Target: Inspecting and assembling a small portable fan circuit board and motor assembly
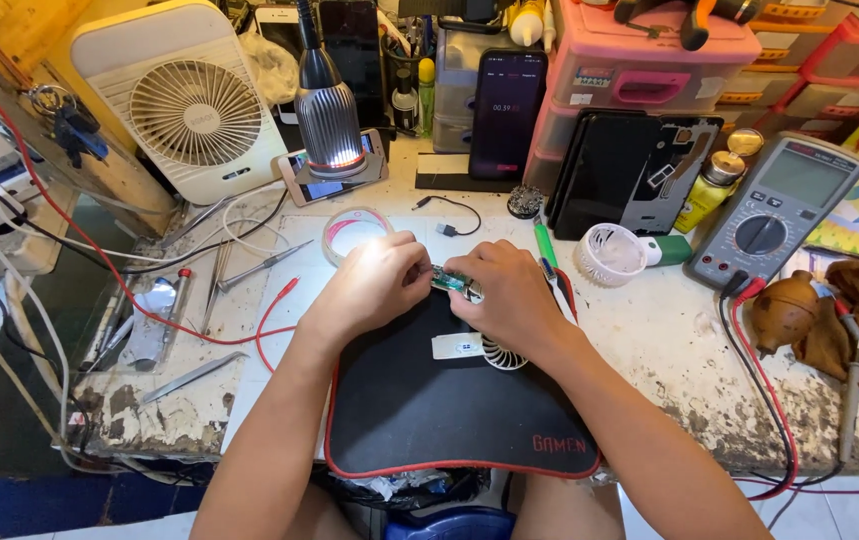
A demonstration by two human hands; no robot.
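From the head camera, both hands meet over the far edge of a black mat with red piping (449, 410): the left hand (374, 285) and the right hand (509, 300) each have their fingers closed on an end of one small green circuit board (452, 282), which is lifted just clear of the mat between them. The work looks to be in its middle: the board is bare and out of any housing, a white fan grille (504, 355) lies on the mat just under the right hand and a second white round shell (609, 255) sits apart on the bench, so reassembly appears yet to be done. Counting: one board, two white fan pieces, one lit desk lamp (327, 110), one large white fan (189, 105), one multimeter (774, 210) with its leads, one roll of tape (354, 232), and one upright phone (506, 112)
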